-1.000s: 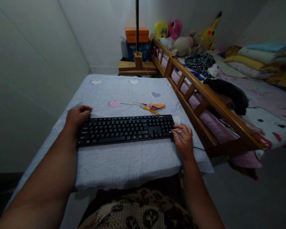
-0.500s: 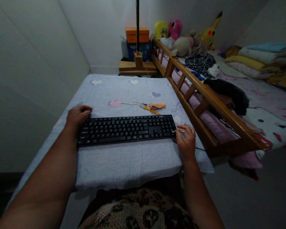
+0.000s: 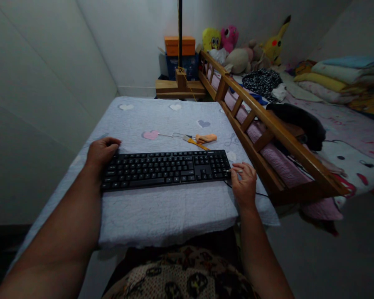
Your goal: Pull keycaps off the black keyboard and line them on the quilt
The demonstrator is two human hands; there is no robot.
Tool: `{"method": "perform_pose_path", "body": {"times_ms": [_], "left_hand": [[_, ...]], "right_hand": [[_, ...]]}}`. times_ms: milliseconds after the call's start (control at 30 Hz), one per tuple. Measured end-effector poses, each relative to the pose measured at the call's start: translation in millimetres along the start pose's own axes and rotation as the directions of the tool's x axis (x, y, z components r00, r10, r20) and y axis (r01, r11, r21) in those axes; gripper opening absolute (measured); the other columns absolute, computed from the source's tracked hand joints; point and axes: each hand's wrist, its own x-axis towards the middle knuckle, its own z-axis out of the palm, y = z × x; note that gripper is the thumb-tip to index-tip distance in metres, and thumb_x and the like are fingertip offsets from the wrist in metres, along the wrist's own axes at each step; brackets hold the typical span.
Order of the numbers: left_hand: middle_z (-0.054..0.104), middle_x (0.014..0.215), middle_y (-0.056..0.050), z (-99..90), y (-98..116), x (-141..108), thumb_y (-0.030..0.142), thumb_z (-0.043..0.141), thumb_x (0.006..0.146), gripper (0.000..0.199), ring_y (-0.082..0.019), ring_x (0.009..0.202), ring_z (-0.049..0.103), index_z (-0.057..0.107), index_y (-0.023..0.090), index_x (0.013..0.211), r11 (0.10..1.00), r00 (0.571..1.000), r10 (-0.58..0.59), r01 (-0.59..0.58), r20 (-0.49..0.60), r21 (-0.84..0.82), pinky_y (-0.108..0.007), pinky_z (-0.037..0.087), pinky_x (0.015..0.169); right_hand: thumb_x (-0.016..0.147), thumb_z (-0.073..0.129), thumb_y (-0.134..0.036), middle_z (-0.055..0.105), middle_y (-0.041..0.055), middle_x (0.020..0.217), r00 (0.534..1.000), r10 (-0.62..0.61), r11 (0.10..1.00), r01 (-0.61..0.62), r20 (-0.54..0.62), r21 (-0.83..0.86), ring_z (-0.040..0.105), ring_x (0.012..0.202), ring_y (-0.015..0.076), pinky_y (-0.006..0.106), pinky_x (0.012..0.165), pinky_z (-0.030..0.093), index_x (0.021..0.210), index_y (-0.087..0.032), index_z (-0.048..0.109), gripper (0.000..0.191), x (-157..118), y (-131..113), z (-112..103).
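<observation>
A black keyboard [image 3: 162, 168] lies flat across the cloth-covered table. My left hand [image 3: 101, 153] is closed over its left end, thumb toward the far corner; most of the fingers are hidden. At the other end, my right hand [image 3: 244, 180] pinches a thin pale stick, which looks like a cotton swab [image 3: 238, 171]. Its tip is at the right edge of the number pad. Just beyond the keyboard lie a yellow-handled brush [image 3: 198, 143], a folded orange cloth [image 3: 206, 138] and a thin wire tool [image 3: 177, 135].
A wooden bed rail [image 3: 255, 112] runs along the table's right side, with bedding and plush toys behind it. A wooden stand [image 3: 180, 87] with a dark pole and an orange box [image 3: 180, 45] are beyond the far edge. A cable [image 3: 262, 194] trails under my right hand.
My right hand and the swab have shifted very slightly to the right at the number pad's edge. My left hand and the keyboard have stayed where they were.
</observation>
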Motion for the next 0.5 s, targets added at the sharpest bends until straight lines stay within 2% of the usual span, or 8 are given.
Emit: {"method": "perform_pose_path", "body": {"times_ms": [500], "left_hand": [[0.073, 0.093, -0.004, 2.2, -6.4, 4.2, 0.033, 0.057, 0.066, 0.044, -0.021, 0.081, 0.061, 0.075, 0.015, 0.102, 1.0, 1.0, 0.006, -0.006, 0.001, 0.013, -0.033, 0.05, 0.086]], "right_hand": [[0.092, 0.058, -0.032, 0.073, 0.0074, 0.103, 0.999, 0.03, 0.999, -0.029, 0.034, -0.038, 0.055, 0.115, 0.0285, 0.053, 0.107, 0.036, 0.086, -0.024, 0.075, 0.02, 2.3, 3.2, 1.6]]}}
